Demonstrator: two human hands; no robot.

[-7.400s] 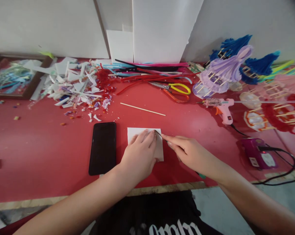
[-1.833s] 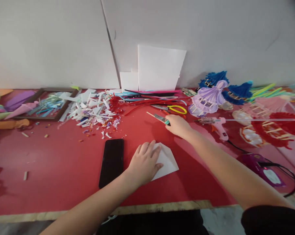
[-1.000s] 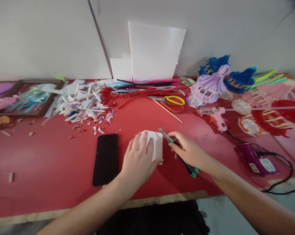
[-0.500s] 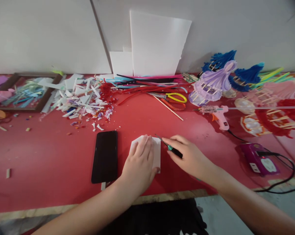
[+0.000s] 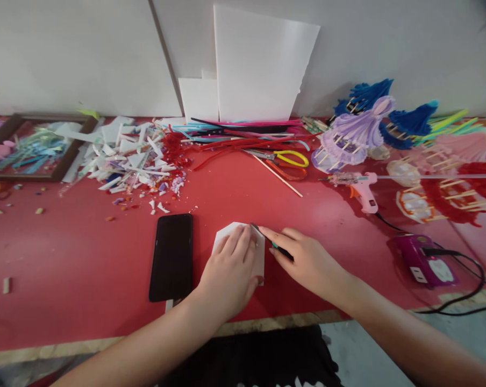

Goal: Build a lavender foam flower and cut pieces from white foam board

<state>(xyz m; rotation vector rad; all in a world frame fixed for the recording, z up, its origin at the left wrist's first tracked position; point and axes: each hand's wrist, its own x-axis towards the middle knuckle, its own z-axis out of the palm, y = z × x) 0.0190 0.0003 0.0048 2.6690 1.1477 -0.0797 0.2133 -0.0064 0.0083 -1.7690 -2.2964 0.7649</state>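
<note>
My left hand (image 5: 229, 266) lies with its fingers stretched out on a small white board piece (image 5: 259, 263), pressing it to the red table. The piece has slanted upper corners; much of it is under the hand. In my right hand (image 5: 307, 255) is a craft knife (image 5: 284, 252) with a black and green handle, the index finger extended along it. Its tip meets the upper right slanted edge of the board, close to my left fingertips. To the left of my left hand lies a black phone (image 5: 171, 258).
Behind are white scraps (image 5: 130, 153), pipe cleaners (image 5: 243, 142), yellow-handled pliers (image 5: 291, 158) and a thin wooden stick (image 5: 281, 177). On the right sit a pink glue gun (image 5: 366, 193), a purple power box (image 5: 424, 260) with cables, and fuzzy umbrella-like crafts (image 5: 356, 131). White boards (image 5: 263, 64) lean against the wall.
My right hand has moved slightly left, bringing the knife tip from beside the board onto its upper right edge. My left hand stays on the board.
</note>
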